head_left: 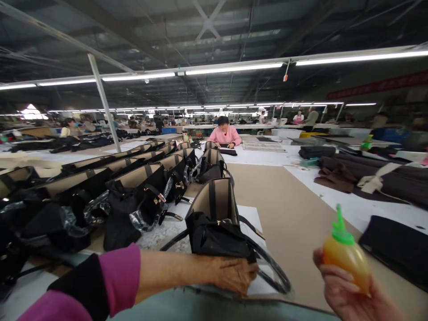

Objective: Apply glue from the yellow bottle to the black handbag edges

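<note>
In front of me on the table stands a black handbag [214,236], its top gaping to show a tan lining with dark strips. My left hand [236,274] is at the bag's near lower edge, fingers curled against it; the fingertips are partly hidden. Black straps [270,265] of the bag loop out beside that hand. Off to the right, my right hand [351,290] is wrapped round a squeeze bottle [349,263] of yellow-orange liquid with a green pointed nozzle. The bottle is upright, slightly tilted, and apart from the bag.
Rows of similar black handbags [143,178] fill the left side, some hardware wrapped in clear plastic. Brown board [277,200] covers the table's middle. Black fabric [397,249] and dark rolls [364,174] lie right. A co-worker in pink [224,133] sits at the far end.
</note>
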A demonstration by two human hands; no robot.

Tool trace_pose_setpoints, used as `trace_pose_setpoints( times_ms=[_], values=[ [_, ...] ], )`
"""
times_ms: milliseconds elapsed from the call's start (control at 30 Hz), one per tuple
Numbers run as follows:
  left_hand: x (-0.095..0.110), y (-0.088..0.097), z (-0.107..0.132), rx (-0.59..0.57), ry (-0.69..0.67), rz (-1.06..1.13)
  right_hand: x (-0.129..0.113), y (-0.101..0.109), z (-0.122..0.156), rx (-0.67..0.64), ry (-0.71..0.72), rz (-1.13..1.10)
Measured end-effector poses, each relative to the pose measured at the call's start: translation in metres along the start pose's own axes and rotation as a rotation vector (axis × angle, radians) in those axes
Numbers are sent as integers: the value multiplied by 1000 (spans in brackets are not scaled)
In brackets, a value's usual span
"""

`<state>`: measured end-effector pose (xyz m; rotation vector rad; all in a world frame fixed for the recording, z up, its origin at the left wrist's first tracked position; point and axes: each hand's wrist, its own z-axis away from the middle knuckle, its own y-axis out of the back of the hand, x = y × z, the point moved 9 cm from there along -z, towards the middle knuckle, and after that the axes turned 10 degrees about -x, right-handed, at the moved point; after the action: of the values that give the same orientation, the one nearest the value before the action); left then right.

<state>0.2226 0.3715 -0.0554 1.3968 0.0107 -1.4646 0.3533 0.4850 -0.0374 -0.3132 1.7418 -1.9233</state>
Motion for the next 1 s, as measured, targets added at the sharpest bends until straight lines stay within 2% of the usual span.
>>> trace_pose_setpoints(
  times_ms=[67, 100, 167, 267, 333, 367, 433, 500, 567, 633, 667, 733, 800, 867, 1000],
  values=[
    [-3, 2, 8, 6, 34, -28, 22, -23, -8, -15, -50, -31],
    [-3, 7, 12, 46, 22, -14, 31, -32, -12, -30, -70, -40],
    [-2, 22, 23, 183, -28, 100, 43, -45, -16, -54, -101, -44],
    [-5, 49, 40, 420, -54, 377, 50, -51, -18, -64, -126, -26],
    [-16, 70, 56, 601, 42, 474, 48, -50, -19, -83, -127, -11],
    [-23, 80, 66, 692, 136, 482, 46, -49, -19, -91, -119, 0],
    [-47, 91, 86, 793, 438, 493, 41, -44, -21, -94, -99, 29],
    [-77, 84, 105, 775, 831, 568, 38, -39, -22, -78, -85, 68],
    [-100, 62, 120, 676, 1204, 700, 39, -37, -23, -61, -80, 102],
    [-114, 40, 126, 569, 1443, 819, 39, -39, -22, -54, -71, 123],
    [-120, 28, 124, 489, 1514, 878, 40, -42, -22, -57, -66, 133],
    [-126, 7, 116, 306, 1560, 1005, 41, -47, -20, -62, -60, 135],
    [-128, -6, 110, 179, 1536, 1087, 43, -49, -18, -57, -73, 106],
    [-130, -9, 107, 165, 1478, 1101, 48, -50, -14, -42, -105, 57],
    [-138, -2, 115, 261, 1358, 1043, 53, -57, -7, -65, -136, 6]
  ],
)
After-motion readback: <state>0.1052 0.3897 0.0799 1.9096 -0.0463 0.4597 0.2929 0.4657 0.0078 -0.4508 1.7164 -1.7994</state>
